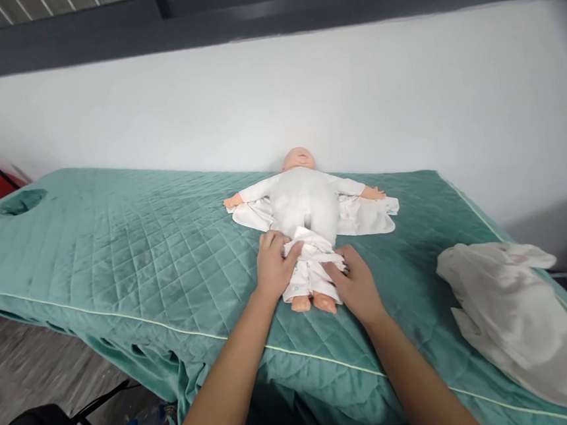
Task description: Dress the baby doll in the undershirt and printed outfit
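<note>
A baby doll (305,197) with a white cloth body lies on its back, head toward the wall and feet toward me. White printed baby pants (308,270) cover its legs, bunched around the hips, with the bare feet sticking out below. My left hand (274,263) grips the pants' waist on the left side, thumb over the front. My right hand (355,282) pinches the waist fabric on the right side. Under the doll's outstretched arms a white baby shirt (368,216) is spread open.
The doll rests on a bed with a green quilted cover (167,249), which has a face hole (22,202) at the far left. A crumpled white cloth (516,324) lies at the right edge. Behind are a white wall (155,111) and a window frame. A bottle (145,421) is on the floor.
</note>
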Tool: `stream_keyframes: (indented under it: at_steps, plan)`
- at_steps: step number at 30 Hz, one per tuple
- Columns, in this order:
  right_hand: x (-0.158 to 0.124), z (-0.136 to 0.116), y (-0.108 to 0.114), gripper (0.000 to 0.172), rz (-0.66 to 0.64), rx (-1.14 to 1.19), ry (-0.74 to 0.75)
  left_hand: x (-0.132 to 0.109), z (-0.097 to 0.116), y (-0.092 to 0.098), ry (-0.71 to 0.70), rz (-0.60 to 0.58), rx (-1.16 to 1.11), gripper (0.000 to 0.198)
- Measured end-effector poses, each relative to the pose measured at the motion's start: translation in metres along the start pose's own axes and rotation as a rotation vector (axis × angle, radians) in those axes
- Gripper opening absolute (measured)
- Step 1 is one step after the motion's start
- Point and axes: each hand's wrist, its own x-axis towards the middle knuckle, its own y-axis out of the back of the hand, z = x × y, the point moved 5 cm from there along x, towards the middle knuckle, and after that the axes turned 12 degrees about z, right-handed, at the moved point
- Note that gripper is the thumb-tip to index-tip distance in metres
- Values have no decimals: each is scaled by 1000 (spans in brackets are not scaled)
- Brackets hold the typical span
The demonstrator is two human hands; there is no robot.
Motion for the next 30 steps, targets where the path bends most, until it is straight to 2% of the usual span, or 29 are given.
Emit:
stream_keyframes:
  at_steps: [5, 11, 17, 21, 25, 26, 28, 29, 30]
  plan:
    - [1, 3, 1, 20, 61, 1, 69, 1, 0, 1, 41, 1, -14, 24]
    - [0, 4, 2, 24, 7, 9, -39, 0, -1, 1, 56, -4, -5, 25]
    - [3, 8, -2, 24, 20, -26, -51, 2, 2, 2, 102, -27, -44, 30]
    - [5, 16, -6, 21, 30, -32, -37, -18, 15, 17, 120, -55, -41, 34]
    - [7, 19, -7, 16, 29, 11, -35, -57, 30, 36, 46, -200, -78, 21]
    - [7, 19, -6, 17, 24, 27, -44, -66, 32, 40, 30, -239, -100, 29]
    - [7, 18, -6, 17, 7, 53, -63, -78, 34, 43, 3, -292, -132, 65]
    - [6, 16, -6, 17, -2, 64, -66, -81, 34, 43, -8, -303, -130, 77]
    - [6, 14, -5, 16, -7, 73, -60, -82, 33, 43, -19, -303, -116, 80]
